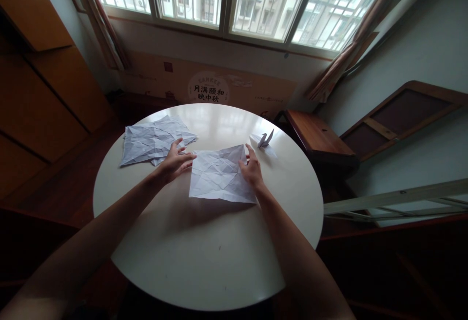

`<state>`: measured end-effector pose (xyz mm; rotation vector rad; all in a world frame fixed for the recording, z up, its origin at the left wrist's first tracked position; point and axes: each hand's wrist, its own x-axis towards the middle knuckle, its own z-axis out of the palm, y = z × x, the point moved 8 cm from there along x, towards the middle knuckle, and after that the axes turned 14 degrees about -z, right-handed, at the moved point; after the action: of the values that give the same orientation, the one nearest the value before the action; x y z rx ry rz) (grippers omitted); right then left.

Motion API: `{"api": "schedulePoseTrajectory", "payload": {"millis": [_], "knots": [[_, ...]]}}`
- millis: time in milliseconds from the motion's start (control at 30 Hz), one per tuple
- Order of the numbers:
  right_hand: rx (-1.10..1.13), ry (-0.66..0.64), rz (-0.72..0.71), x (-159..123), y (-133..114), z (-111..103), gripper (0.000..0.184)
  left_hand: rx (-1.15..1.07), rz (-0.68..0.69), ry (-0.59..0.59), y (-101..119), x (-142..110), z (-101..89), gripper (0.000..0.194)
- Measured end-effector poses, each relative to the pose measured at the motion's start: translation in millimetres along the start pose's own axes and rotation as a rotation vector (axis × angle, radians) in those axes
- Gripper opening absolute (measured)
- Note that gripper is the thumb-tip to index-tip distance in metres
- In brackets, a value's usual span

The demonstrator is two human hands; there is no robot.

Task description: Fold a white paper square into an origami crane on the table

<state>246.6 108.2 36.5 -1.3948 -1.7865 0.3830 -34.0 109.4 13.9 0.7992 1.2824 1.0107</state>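
Observation:
A white sheet of paper (219,176), crossed with fold creases, is in front of me over the middle of the table, its near edge slightly raised above a shadow. My right hand (251,166) holds its right edge, thumb on the top face and fingers behind. At the sheet's upper left corner is my left hand (178,161), fingers spread, fingertips close to the edge; whether they touch it is unclear. Beyond my left hand lies a stack of creased paper sheets (149,140). A folded paper crane (266,140) stands past my right hand.
The round white table (197,256) carries all the paper. Behind it are a long printed box (244,76) and a barred window. To the right stands a wooden stool or small bench (318,132); wooden cabinets (47,96) line the left side.

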Motion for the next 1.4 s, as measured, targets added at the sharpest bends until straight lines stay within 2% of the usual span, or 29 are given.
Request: {"api": "schedulePoseTrajectory", "payload": {"millis": [100,200,333,400,467,533,633,767,833,900,967,1033,1100,1200,1267,1333,1400], "knots": [[0.194,0.109,0.078,4,11,-2,0.071,-0.042,-0.048,-0.030,-1,-2,3.1,0.097],[0.402,0.206,0.081,6,14,-1,0.071,-0.018,-0.084,-0.107,-3,-3,9.7,0.099],[0.556,0.229,0.030,9,11,2,0.068,0.071,-0.055,-0.078,-5,0,8.3,0.093],[0.564,0.224,0.002,10,8,3,0.068,0.079,-0.016,-0.107,-4,2,10.8,0.083],[0.545,0.227,-0.006,10,7,2,0.067,0.075,0.025,-0.165,-3,2,15.4,0.064],[0.495,0.248,0.007,10,6,-3,0.065,0.076,0.062,-0.170,0,2,16.0,0.045],[0.339,0.312,0.030,7,2,-17,0.059,0.057,0.192,-0.035,15,-2,5.3,0.033],[0.173,0.371,0.052,3,-6,-34,0.060,-0.041,0.504,0.260,46,-23,-19.4,0.026],[0.090,0.407,0.075,0,-8,-42,0.061,-0.072,0.614,0.313,56,-35,-24.0,0.020],[0.009,0.454,0.094,-3,-9,-51,0.062,-0.019,0.674,0.240,63,-41,-17.0,0.018],[-0.046,0.505,0.116,-5,-9,-61,0.062,0.072,0.699,0.106,65,-44,-4.5,0.016],[-0.066,0.572,0.142,-8,-5,-71,0.061,0.253,0.733,-0.045,62,-48,13.2,0.017],[-0.042,0.660,0.132,-10,-2,-79,0.058,0.519,0.801,-0.168,52,-54,33.0,0.019],[0.009,0.750,0.018,-10,-2,-84,0.047,0.884,0.858,-0.341,26,-59,58.4,0.030],[0.010,0.648,-0.125,-4,-11,-73,0.038,1.008,0.888,-0.360,15,-60,65.9,0.033],[-0.015,0.361,-0.289,3,-25,-44,0.034,1.060,0.911,-0.333,12,-61,68.7,0.030],[-0.117,0.081,-0.351,1,-34,-11,0.035,1.107,0.907,-0.286,12,-60,68.5,0.026]]}}
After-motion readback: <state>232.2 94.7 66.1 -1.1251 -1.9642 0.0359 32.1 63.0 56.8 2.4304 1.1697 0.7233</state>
